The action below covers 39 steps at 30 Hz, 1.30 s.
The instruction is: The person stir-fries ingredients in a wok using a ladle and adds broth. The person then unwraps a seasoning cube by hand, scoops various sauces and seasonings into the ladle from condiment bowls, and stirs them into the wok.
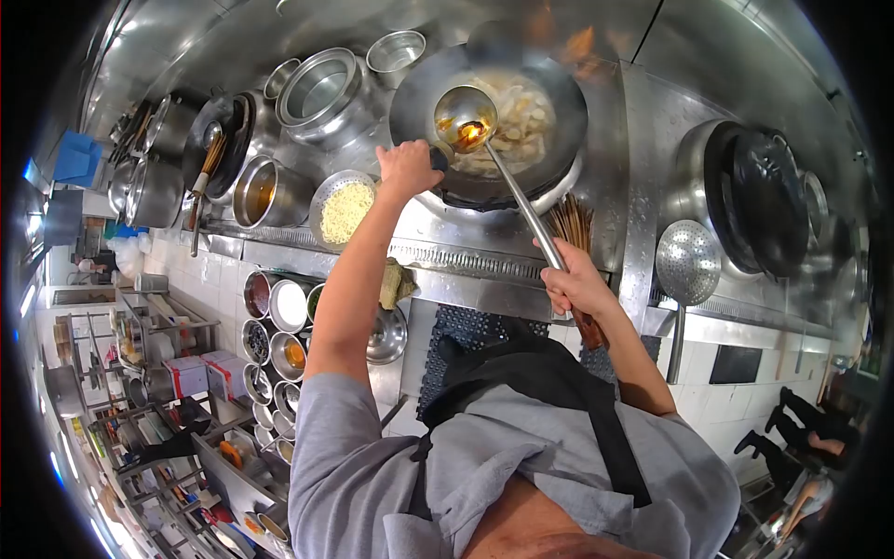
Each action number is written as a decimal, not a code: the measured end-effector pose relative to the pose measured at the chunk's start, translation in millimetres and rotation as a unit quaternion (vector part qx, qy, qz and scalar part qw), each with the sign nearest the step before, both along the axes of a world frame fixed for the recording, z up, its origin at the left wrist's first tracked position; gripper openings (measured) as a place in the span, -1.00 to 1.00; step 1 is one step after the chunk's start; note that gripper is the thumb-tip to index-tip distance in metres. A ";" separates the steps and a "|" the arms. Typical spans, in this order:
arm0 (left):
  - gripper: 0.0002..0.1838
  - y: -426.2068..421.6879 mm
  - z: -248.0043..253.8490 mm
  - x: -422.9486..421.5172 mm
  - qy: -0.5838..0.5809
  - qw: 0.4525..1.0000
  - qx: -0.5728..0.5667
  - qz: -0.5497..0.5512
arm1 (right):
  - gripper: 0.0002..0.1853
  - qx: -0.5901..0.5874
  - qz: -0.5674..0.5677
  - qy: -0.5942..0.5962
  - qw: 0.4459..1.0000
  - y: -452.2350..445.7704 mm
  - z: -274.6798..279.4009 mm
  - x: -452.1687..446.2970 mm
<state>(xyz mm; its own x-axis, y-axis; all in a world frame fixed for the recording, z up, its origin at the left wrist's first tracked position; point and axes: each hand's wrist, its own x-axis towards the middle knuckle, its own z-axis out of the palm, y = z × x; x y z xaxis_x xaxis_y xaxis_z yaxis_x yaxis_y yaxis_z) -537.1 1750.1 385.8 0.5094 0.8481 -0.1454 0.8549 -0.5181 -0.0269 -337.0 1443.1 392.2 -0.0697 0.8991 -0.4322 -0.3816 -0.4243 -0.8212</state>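
Note:
My right hand (577, 281) is closed around the long handle of a ladle (510, 175). The ladle's bowl hangs over the left part of a wok (421, 110) and holds some dark brown liquid with a bright reflection. Pale sliced pieces of food (523, 121) lie in liquid in the wok. At the wok's left front side, my left hand (410, 170) is closed on a short dark object (440, 156) beside the ladle bowl; its kind is partly hidden by the fingers. Below that wrist, a perforated strainer (324, 194) holds pale yellow shreds (346, 212).
Flames (582, 47) rise behind the wok. A bamboo brush (571, 224) stands right of it. Metal pots (321, 93) line the stove's left side. Several seasoning containers (291, 306) sit by my left arm. A skimmer (687, 261) and another wok (768, 200) are at right.

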 end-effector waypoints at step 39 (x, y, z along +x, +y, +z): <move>-0.74 4.7 32.8 30.9 0.091 0.991 0.043 -0.084 | -0.36 -0.022 -0.041 0.057 0.997 -7.6 -11.4 6.5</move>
